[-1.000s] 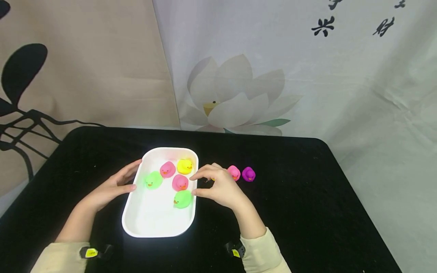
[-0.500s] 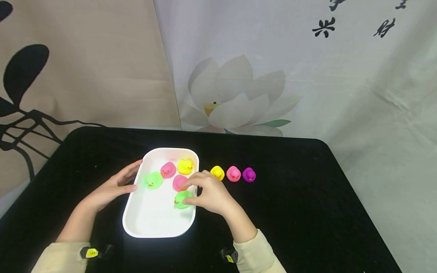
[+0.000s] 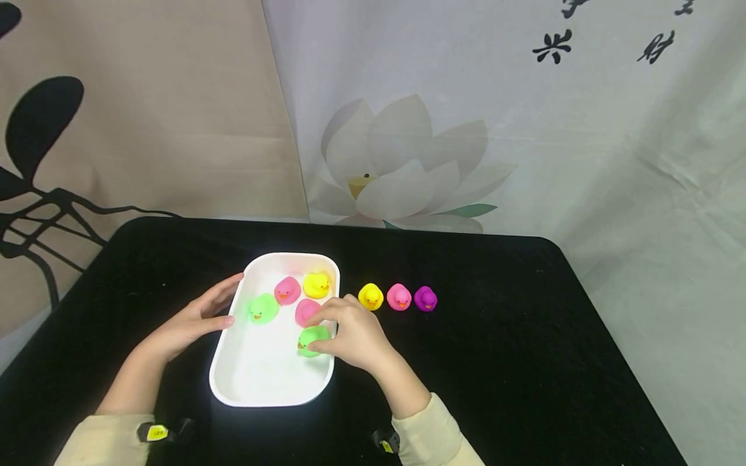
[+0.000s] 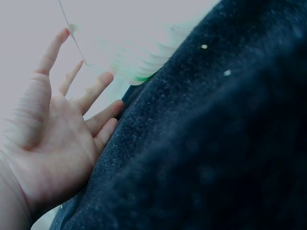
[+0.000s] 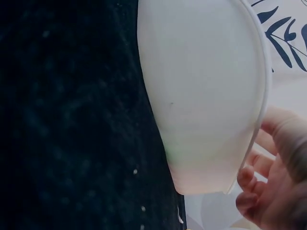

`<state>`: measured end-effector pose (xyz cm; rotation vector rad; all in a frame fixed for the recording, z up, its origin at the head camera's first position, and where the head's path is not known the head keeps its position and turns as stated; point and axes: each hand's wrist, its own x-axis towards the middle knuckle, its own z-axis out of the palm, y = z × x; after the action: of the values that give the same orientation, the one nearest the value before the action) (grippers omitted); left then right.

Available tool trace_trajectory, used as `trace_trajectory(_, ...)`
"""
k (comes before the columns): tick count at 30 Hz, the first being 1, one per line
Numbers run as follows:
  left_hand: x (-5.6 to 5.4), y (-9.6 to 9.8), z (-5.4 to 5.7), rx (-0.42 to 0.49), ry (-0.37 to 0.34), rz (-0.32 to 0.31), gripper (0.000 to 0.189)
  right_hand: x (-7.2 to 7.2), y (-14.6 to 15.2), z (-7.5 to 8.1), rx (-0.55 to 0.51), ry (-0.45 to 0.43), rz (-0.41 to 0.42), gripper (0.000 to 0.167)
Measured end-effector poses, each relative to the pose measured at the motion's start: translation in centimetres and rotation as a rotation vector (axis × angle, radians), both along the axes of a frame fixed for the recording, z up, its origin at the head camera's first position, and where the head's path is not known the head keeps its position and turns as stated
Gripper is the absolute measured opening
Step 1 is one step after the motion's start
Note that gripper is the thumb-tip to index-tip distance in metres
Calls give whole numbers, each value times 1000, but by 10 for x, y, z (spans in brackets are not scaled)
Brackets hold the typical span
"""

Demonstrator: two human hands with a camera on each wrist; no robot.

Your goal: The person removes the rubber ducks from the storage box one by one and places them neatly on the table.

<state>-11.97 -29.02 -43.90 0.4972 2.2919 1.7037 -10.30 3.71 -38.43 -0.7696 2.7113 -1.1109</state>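
Observation:
A white tray lies on the black table, holding several small rubber ducks. Along the tray's left side, my left hand touches the rim with thumb and fingers spread apart; the left wrist view shows that palm with no object in it. My right hand reaches over the right rim, its thumb and index finger round a green rubber duck near that wall. Just above that duck sits a pink rubber duck, partly covered by the fingers. The right wrist view shows the tray's outer wall hiding the fingertips.
Also in the tray are another pink duck, a yellow duck and a green duck. Outside, right of the tray, a yellow duck, a pink duck and a purple duck stand in a row.
My right hand has moved left from beside the tray's right rim to over it, thumb and index finger coming round the green duck. The outside yellow duck has come into sight. The left hand stays put.

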Motion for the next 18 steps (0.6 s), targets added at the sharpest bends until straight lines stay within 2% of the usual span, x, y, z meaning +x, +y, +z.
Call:
trace_trajectory(5, 0, 0, 0, -2, 3, -1, 74, 1, -2, -2, 28, -15, -26, 37)
trace_trajectory(18, 1, 0, 0, -5, 1, 6, 74, 2, -9, -7, 65, -47, -26, 39)
